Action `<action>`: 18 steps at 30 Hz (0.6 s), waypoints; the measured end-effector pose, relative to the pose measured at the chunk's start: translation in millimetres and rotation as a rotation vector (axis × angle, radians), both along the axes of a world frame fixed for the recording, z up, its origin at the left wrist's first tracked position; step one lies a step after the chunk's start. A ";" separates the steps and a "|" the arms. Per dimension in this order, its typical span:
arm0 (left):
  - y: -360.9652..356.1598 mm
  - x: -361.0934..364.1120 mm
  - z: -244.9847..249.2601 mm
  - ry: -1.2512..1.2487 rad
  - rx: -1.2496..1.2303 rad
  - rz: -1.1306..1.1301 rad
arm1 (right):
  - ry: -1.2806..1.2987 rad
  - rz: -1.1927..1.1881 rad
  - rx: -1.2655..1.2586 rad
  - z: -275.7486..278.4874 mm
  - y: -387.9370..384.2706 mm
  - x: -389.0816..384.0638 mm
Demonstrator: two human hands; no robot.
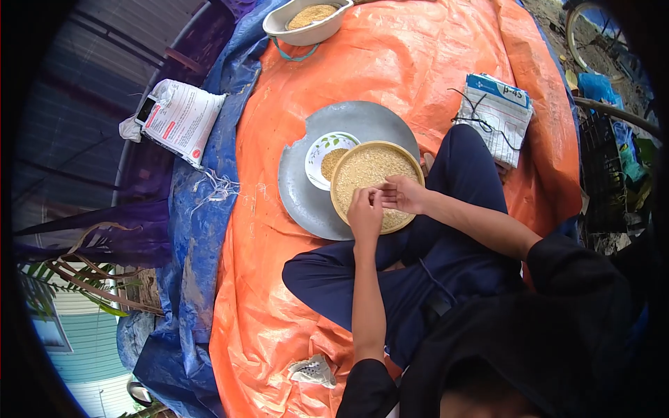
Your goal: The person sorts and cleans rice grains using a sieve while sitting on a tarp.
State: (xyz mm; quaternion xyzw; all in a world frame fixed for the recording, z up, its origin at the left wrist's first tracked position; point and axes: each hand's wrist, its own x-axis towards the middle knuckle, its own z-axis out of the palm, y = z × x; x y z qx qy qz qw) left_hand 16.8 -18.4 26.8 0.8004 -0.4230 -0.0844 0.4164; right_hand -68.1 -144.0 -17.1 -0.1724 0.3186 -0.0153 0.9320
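A round shallow basket (pixel 373 160) with a tan rim, covered inside with pale grain, sits in front of my crossed legs. Above its lower part my two hands meet. My left hand (pixel 366 211) has its fingers pinched together; anything between them is too small to make out. Beside it, my right hand (pixel 405 194) reaches in from the right with fingers stretched out near the left fingertips. Left of the basket, partly under its edge, a white plate (pixel 317 155) with green leaf print holds browner grain. Both rest over a large grey round tray (pixel 296 191) with a chipped edge.
An orange tarp (pixel 265 292) lies over a blue one (pixel 185 272). Also around me are a white basin (pixel 306 36) with grain, a white printed sack (pixel 182 122), a folded sack (pixel 498 115) with black cord, and a crumpled scrap (pixel 313 370).
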 end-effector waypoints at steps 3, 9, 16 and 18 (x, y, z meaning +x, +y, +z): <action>16.5 27.4 -19.5 -0.078 0.134 0.101 | -0.187 0.003 0.048 15.6 -10.9 -2.6; 31.6 45.2 -42.8 -0.099 0.317 0.146 | -0.315 -0.067 0.125 21.5 -25.0 1.4; 24.0 48.3 -60.8 -0.128 0.353 0.135 | -0.335 -0.058 0.025 24.0 -32.1 2.1; 20.7 45.0 -57.5 -0.113 0.416 0.137 | -0.347 -0.052 0.002 19.2 -31.3 7.1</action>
